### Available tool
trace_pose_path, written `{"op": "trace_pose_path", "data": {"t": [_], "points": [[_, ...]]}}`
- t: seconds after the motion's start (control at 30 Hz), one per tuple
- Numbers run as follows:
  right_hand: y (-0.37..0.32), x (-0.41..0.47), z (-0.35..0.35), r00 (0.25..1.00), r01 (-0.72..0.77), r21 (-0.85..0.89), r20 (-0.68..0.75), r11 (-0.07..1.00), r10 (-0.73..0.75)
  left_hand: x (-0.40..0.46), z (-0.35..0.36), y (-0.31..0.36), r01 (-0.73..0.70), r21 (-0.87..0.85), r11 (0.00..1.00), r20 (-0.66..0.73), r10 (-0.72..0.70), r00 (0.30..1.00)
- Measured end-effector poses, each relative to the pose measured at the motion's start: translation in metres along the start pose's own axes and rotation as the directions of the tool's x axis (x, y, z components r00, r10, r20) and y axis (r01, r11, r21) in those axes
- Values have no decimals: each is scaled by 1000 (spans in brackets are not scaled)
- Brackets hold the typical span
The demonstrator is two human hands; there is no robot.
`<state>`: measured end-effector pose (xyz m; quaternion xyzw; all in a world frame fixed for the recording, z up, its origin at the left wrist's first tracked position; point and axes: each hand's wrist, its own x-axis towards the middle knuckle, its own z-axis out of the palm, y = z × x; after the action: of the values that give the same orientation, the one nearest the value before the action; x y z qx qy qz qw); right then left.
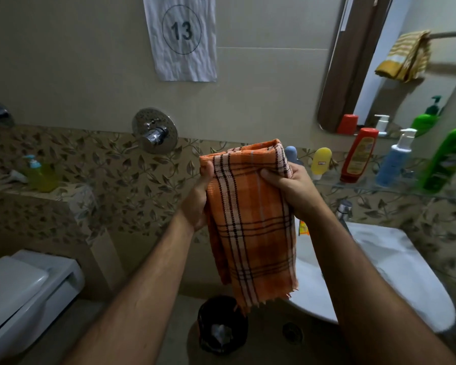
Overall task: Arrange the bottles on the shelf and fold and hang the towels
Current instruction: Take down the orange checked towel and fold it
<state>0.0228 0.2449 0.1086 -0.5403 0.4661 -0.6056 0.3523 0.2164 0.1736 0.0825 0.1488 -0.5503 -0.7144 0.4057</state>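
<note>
An orange checked towel (253, 222), folded into a long strip, hangs down in front of me. My left hand (195, 198) grips its upper left edge and my right hand (292, 185) grips its upper right edge. On the glass shelf (395, 189) at the right stand a yellow bottle (320, 162), a red bottle (358, 155), a blue pump bottle (394, 160) and a green bottle (448, 159). A blue object shows partly behind the towel's top. A yellow striped towel (406, 56) hangs on a rail (450, 34) at the upper right.
A white washbasin (395, 264) with a tap (344, 209) lies under the shelf, and a mirror (395, 64) is above it. A toilet (24, 293) stands at the lower left. A black bin (221, 325) sits on the floor. A ledge at the left holds a yellow-green pump bottle (38, 175).
</note>
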Motion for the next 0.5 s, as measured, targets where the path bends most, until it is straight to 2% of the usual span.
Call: {"op": "trace_pose_path", "data": {"t": [0.07,0.2,0.27,0.37,0.43,0.5], "points": [[-6,-2,-7,999,13,-13,-50,1000,-14,2,-3,-12,9,30,1000,89,-11,996],[-21,-8,-23,985,54,-58,-162,997,-62,12,19,-25,187,146,972,18,-191,981],[-27,-11,-34,969,60,-123,-229,991,-87,25,35,-28,152,192,970,-65,-142,988],[-37,-13,-57,954,50,-176,-284,983,-100,45,60,-28,86,159,983,-72,-76,995],[-44,-15,-77,964,41,-151,-252,988,-79,59,77,-29,61,92,994,-49,-57,997],[-50,-18,-102,985,20,-69,-171,997,-32,73,96,-31,-18,60,998,-46,21,999]]}}
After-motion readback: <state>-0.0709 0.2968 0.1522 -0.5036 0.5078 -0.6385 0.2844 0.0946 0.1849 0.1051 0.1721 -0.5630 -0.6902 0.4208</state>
